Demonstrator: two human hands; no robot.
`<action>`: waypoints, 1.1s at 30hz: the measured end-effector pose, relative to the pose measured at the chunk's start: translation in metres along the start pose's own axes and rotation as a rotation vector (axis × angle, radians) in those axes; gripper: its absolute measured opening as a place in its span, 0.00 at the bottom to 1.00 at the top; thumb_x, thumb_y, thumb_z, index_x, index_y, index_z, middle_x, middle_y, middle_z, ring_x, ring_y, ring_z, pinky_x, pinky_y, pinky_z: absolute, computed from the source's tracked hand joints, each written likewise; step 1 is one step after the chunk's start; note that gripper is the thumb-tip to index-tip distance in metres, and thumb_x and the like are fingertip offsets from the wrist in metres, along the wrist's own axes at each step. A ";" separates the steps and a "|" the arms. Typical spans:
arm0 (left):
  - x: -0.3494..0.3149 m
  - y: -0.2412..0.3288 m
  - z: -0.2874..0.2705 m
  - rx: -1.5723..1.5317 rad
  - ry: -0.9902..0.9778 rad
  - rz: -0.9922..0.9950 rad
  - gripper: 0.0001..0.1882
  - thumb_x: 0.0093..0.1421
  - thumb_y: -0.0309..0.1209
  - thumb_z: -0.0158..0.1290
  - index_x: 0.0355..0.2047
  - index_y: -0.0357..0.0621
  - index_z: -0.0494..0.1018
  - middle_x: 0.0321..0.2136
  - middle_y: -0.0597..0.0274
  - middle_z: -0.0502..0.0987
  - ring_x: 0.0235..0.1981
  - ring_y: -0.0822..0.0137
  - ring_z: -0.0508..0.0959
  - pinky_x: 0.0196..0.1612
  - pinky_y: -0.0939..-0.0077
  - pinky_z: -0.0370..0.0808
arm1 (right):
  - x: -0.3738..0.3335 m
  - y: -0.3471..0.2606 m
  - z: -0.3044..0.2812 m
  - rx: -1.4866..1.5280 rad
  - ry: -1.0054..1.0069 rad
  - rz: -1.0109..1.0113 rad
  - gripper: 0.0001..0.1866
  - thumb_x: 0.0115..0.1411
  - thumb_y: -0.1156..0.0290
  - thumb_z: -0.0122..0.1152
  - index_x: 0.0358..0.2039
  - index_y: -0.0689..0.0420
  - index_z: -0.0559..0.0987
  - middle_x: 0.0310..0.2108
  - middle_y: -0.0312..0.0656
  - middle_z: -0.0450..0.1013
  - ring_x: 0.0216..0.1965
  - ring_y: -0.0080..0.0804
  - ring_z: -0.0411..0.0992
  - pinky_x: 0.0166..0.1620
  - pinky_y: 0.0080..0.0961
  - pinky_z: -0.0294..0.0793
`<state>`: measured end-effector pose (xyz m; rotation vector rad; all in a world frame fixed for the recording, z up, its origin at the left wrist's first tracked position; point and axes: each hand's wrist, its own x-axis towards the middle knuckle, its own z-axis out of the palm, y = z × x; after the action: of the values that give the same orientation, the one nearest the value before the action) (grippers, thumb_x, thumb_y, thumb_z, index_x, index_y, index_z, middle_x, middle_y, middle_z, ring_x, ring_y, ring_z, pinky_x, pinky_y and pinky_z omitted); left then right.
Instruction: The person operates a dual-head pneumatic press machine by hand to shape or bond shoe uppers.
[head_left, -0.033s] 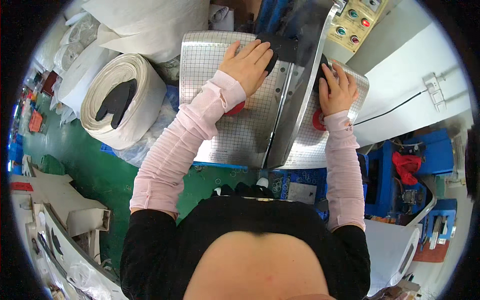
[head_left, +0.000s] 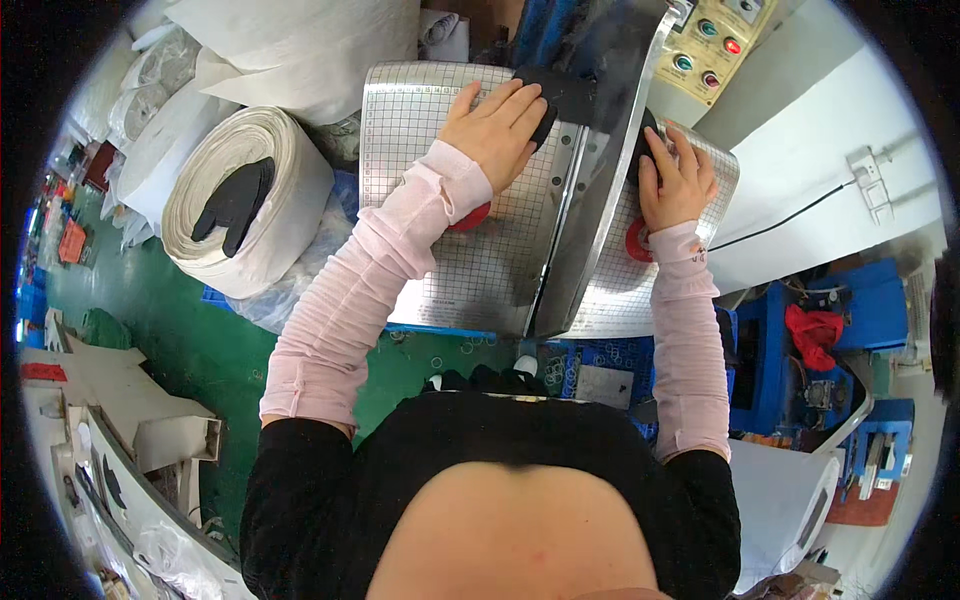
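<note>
My left hand [head_left: 493, 135] lies flat, fingers stretched out, on a black cloth-like piece [head_left: 562, 95] at the top of a gridded metal plate [head_left: 400, 120]. This piece runs toward the upright metal head [head_left: 612, 190] of a machine, whose near edge hides part of it. Past the head, my right hand [head_left: 678, 188] rests with fingers apart and slightly bent. Its fingertips touch black material [head_left: 640, 150] on the plate's right part. A red round part [head_left: 638, 242] sits just below my right wrist, and another [head_left: 470, 218] is partly covered by my left sleeve.
To the left stands a thick white roll [head_left: 295, 215] with black glove-shaped pieces [head_left: 238, 205] on top. A control panel [head_left: 712, 50] with coloured buttons is at the upper right. Blue machinery [head_left: 860, 305] stands at right, and a pale curved table [head_left: 130, 500] at lower left.
</note>
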<state>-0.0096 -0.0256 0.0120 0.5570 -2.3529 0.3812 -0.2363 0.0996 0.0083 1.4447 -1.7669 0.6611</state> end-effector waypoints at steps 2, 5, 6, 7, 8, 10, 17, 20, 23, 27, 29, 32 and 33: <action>0.003 0.001 0.001 -0.005 -0.001 0.004 0.24 0.55 0.35 0.51 0.52 0.46 0.63 0.55 0.62 0.63 0.58 0.64 0.61 0.59 0.56 0.54 | 0.002 0.003 0.002 -0.026 0.017 0.018 0.18 0.51 0.63 0.57 0.45 0.36 0.76 0.50 0.29 0.66 0.51 0.39 0.60 0.54 0.42 0.52; 0.005 0.002 0.002 -0.018 0.004 0.003 0.24 0.55 0.35 0.51 0.52 0.45 0.63 0.55 0.61 0.63 0.58 0.63 0.61 0.59 0.56 0.54 | 0.004 0.005 0.005 -0.008 0.042 0.021 0.18 0.51 0.63 0.57 0.45 0.35 0.77 0.50 0.29 0.66 0.52 0.39 0.60 0.54 0.43 0.51; 0.006 0.000 0.002 -0.004 0.011 0.003 0.25 0.54 0.34 0.51 0.52 0.45 0.63 0.55 0.61 0.63 0.58 0.63 0.61 0.59 0.56 0.54 | 0.004 0.005 0.007 -0.011 0.042 0.029 0.18 0.51 0.63 0.57 0.45 0.35 0.77 0.50 0.29 0.66 0.52 0.39 0.60 0.54 0.43 0.51; 0.006 -0.002 0.003 0.009 0.018 0.002 0.25 0.54 0.34 0.51 0.52 0.45 0.63 0.55 0.60 0.63 0.58 0.62 0.61 0.59 0.55 0.54 | 0.004 0.005 0.010 0.012 0.053 0.027 0.18 0.51 0.63 0.57 0.45 0.35 0.77 0.51 0.29 0.66 0.52 0.40 0.60 0.54 0.44 0.51; 0.007 -0.003 0.003 0.006 0.016 0.009 0.25 0.54 0.34 0.51 0.52 0.45 0.63 0.55 0.60 0.63 0.58 0.62 0.61 0.59 0.55 0.54 | 0.003 0.005 0.011 0.034 0.064 0.025 0.18 0.51 0.63 0.57 0.45 0.35 0.77 0.51 0.30 0.66 0.52 0.40 0.60 0.54 0.45 0.51; 0.008 -0.004 0.002 -0.007 0.012 0.005 0.25 0.54 0.34 0.51 0.53 0.45 0.62 0.55 0.60 0.64 0.58 0.62 0.62 0.59 0.55 0.53 | 0.004 0.004 0.010 0.032 0.064 0.033 0.18 0.51 0.63 0.57 0.45 0.35 0.77 0.51 0.30 0.66 0.52 0.41 0.60 0.54 0.45 0.51; 0.014 -0.006 0.003 0.011 -0.002 -0.009 0.25 0.53 0.33 0.50 0.53 0.45 0.62 0.54 0.59 0.64 0.57 0.61 0.62 0.59 0.54 0.52 | 0.007 0.002 0.012 0.003 0.071 0.051 0.17 0.51 0.62 0.57 0.43 0.36 0.77 0.51 0.32 0.66 0.54 0.42 0.59 0.54 0.46 0.50; 0.015 -0.006 0.003 0.006 -0.013 -0.016 0.26 0.54 0.34 0.50 0.53 0.45 0.62 0.54 0.58 0.64 0.57 0.61 0.62 0.60 0.54 0.52 | 0.007 0.003 0.013 0.028 0.074 0.057 0.17 0.51 0.62 0.56 0.43 0.36 0.77 0.51 0.32 0.66 0.54 0.41 0.58 0.54 0.47 0.49; 0.016 -0.006 0.005 0.032 0.000 -0.024 0.25 0.54 0.34 0.50 0.53 0.45 0.62 0.55 0.58 0.64 0.57 0.61 0.63 0.60 0.54 0.52 | 0.008 0.002 0.012 0.024 0.076 0.060 0.17 0.51 0.63 0.56 0.43 0.36 0.78 0.50 0.31 0.66 0.54 0.40 0.58 0.54 0.46 0.49; 0.014 -0.007 0.005 0.034 0.000 -0.019 0.25 0.55 0.34 0.49 0.53 0.45 0.62 0.55 0.59 0.64 0.58 0.61 0.62 0.60 0.54 0.51 | 0.008 0.001 0.012 0.002 0.068 0.032 0.17 0.51 0.64 0.56 0.43 0.37 0.78 0.50 0.32 0.66 0.54 0.40 0.58 0.54 0.47 0.49; 0.014 -0.007 0.004 0.035 0.010 -0.027 0.24 0.55 0.34 0.49 0.53 0.46 0.62 0.55 0.59 0.64 0.58 0.61 0.62 0.60 0.55 0.51 | 0.008 0.001 0.012 0.042 0.063 0.047 0.17 0.51 0.64 0.56 0.43 0.38 0.78 0.51 0.33 0.66 0.54 0.40 0.58 0.54 0.47 0.49; 0.013 -0.007 0.004 0.014 0.006 -0.030 0.24 0.55 0.33 0.49 0.53 0.46 0.62 0.56 0.59 0.63 0.58 0.62 0.61 0.60 0.55 0.51 | 0.008 0.001 0.011 0.046 0.048 0.046 0.17 0.51 0.64 0.56 0.44 0.38 0.78 0.51 0.34 0.66 0.54 0.40 0.58 0.54 0.48 0.49; 0.013 -0.008 0.004 0.011 0.004 -0.027 0.24 0.55 0.33 0.49 0.53 0.46 0.62 0.56 0.60 0.63 0.58 0.62 0.61 0.60 0.55 0.51 | 0.008 0.002 0.012 0.047 0.050 0.036 0.17 0.51 0.64 0.56 0.44 0.38 0.78 0.51 0.34 0.66 0.54 0.40 0.58 0.54 0.48 0.49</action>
<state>-0.0169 -0.0376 0.0185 0.5922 -2.3378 0.3832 -0.2411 0.0860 0.0084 1.4185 -1.7532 0.7558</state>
